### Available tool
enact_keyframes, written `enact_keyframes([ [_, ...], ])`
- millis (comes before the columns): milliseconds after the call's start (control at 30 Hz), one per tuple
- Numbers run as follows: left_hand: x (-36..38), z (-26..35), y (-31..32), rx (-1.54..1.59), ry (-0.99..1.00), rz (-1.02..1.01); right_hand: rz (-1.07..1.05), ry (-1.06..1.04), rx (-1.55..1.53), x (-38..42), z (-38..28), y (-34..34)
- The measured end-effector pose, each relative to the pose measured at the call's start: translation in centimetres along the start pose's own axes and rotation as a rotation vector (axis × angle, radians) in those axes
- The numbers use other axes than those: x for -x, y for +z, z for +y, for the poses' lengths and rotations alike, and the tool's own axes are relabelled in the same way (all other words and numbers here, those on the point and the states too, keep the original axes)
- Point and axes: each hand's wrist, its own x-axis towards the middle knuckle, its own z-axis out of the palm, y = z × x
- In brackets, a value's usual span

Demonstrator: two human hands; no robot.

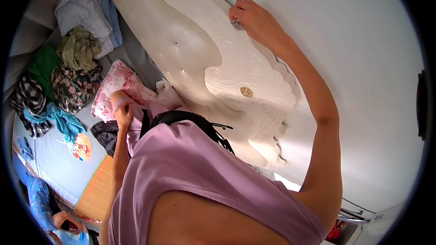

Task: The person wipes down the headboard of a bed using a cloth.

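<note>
Head camera, looking down: a person in a lilac top reaches up with the right hand [252, 18] to the carved cream headboard [190, 50] of a bed, fingers curled tight around a small greyish wad — apparently a cloth [237, 24], though too little of it shows to be sure — pressed against the headboard's scalloped upper edge where it meets the white wall [363, 63]. The left hand [121, 111] rests low beside a pink floral pillow [116, 86], fingers loosely bent and holding nothing that can be made out. By the look of it the wiping is mid-course: the cloth sits near the top of the curve, with the ornate lower scrollwork around the brass stud [246, 92] lying well apart from it, and nothing visible tells which stretches are already clean. Heaped clothes [77, 50] — checked, olive, green, floral — lie unsorted on the grey mattress [54, 154] behind.
</note>
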Motion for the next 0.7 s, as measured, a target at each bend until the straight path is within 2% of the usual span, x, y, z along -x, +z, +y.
enact_keyframes([
  [133, -0.2, 0.2, 0.0, 0.041, 0.027, -0.006, -0.014, -0.047, 0.112, 0.0, 0.2, 1.1],
  [200, 0.0, 0.5, -0.3, 0.043, 0.018, 0.004, 0.001, -0.175, 0.273, 0.7, 0.5, 2.3],
  [333, 0.2, 1.2, -0.8, 0.060, 0.013, -0.012, 0.011, -0.254, 0.319, 2.1, 0.6, 2.7],
  [400, 0.2, 1.2, -0.9, 0.042, 0.014, -0.020, 0.055, -0.341, 0.476, 2.8, 0.7, 2.3],
  [433, 0.0, 1.0, -0.7, 0.039, 0.016, -0.022, 0.053, -0.340, 0.474, 3.2, 0.6, 2.4],
  [500, 0.2, 1.0, -0.7, 0.039, 0.017, -0.028, -0.188, -0.076, 0.323, 4.5, 0.0, 2.5],
  [533, 0.1, 1.2, -0.7, 0.052, 0.037, -0.003, -0.188, -0.077, 0.329, 5.5, 0.2, 3.0],
  [600, 0.0, 1.3, -0.7, 0.067, 0.059, 0.019, -0.042, -0.343, 0.390, 8.3, 1.0, 3.9],
  [700, -0.3, 1.4, -0.7, 0.083, 0.032, -0.028, -0.066, -0.295, 0.366, 10.9, 0.8, 2.8],
])
